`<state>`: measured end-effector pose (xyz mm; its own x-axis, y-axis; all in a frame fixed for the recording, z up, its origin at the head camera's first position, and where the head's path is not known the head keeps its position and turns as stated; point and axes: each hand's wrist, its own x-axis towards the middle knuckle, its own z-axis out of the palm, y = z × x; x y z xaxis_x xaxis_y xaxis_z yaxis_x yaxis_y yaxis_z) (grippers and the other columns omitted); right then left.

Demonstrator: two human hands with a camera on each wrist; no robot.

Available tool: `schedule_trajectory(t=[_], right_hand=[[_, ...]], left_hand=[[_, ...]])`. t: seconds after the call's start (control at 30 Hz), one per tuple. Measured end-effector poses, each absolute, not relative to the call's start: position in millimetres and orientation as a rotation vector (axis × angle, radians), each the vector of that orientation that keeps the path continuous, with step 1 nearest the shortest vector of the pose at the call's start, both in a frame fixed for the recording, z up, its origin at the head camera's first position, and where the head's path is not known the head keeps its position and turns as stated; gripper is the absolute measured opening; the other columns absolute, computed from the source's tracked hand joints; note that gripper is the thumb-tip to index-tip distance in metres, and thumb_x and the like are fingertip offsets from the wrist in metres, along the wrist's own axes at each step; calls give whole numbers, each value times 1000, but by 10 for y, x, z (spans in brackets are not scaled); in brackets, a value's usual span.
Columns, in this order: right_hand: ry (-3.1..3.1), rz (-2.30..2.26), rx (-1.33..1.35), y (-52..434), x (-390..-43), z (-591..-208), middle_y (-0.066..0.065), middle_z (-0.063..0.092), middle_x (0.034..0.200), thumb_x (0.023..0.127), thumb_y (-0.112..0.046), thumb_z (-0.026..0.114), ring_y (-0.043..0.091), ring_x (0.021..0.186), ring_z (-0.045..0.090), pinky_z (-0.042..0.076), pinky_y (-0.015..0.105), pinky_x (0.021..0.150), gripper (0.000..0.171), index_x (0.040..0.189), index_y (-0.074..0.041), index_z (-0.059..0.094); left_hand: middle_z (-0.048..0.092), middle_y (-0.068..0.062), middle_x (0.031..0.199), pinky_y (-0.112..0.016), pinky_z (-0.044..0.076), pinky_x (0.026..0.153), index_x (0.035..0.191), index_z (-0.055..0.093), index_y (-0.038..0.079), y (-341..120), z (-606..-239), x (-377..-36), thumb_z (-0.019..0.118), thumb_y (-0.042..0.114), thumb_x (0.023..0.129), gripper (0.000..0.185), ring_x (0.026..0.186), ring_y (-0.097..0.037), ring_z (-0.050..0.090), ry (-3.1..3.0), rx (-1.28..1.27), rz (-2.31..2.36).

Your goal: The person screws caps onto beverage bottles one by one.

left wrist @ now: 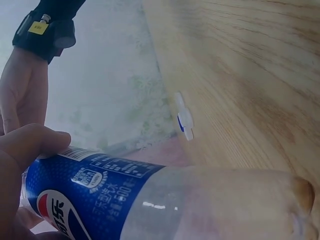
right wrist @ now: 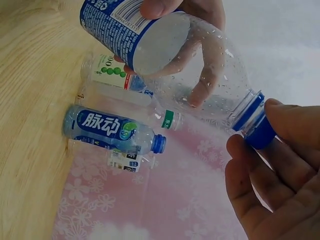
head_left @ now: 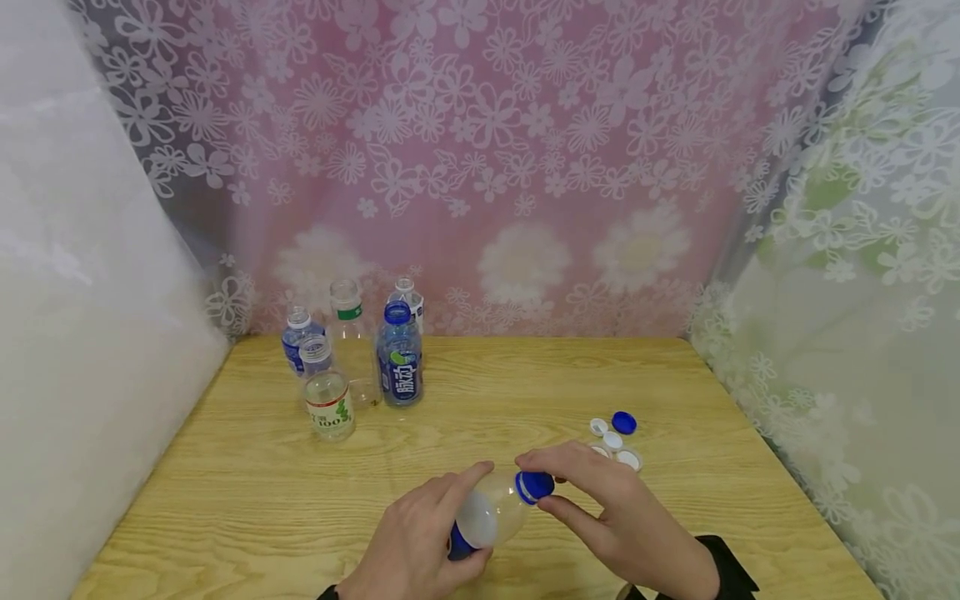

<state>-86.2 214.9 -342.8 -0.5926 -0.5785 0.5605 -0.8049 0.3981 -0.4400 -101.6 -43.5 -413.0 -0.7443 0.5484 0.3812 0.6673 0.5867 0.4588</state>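
My left hand (head_left: 420,533) grips an empty clear plastic bottle with a blue label (head_left: 487,515), tilted above the wooden table's (head_left: 487,383) near edge. Its neck points right. My right hand (head_left: 592,500) pinches the blue cap (head_left: 534,486) on that neck with thumb and fingers. The right wrist view shows the blue cap (right wrist: 260,131) between my fingertips and the bottle (right wrist: 200,65) held by the other hand. In the left wrist view the bottle's blue label (left wrist: 95,195) fills the lower frame under my thumb.
Several bottles (head_left: 352,358) stand at the table's back left; one (head_left: 401,354) carries a blue cap. Loose white caps and a blue one (head_left: 624,422) lie on the table right of my hands. Patterned curtains close in the back and both sides.
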Motion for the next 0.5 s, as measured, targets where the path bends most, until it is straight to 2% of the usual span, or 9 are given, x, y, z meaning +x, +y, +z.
schedule_trajectory(t=[0.1,0.3,0.5], right_hand=[[-2343,992,1217,2159,-846,-3436,0,62,136,84,6,75,16,120,62,51,20,95,59,136,-16,59],[-2302,973,1257,2173,-847,-3451,2,62,133,78,13,76,15,115,65,54,19,88,60,129,-16,63],[-2314,935,1288,2184,-852,-3438,2,65,130,82,5,77,16,116,66,53,17,89,52,127,-18,64]], left_hand=[[68,2,115,-26,55,71,152,40,27,-443,-4127,-1012,81,44,81,84,93,-9,65,-2625,-1015,-890],[68,3,114,-26,55,71,152,40,29,-457,-4145,-999,82,41,80,85,93,-9,65,-2605,-1025,-891],[69,3,110,-25,54,70,151,42,28,-466,-4150,-993,82,41,80,82,91,-7,64,-2596,-1051,-888]])
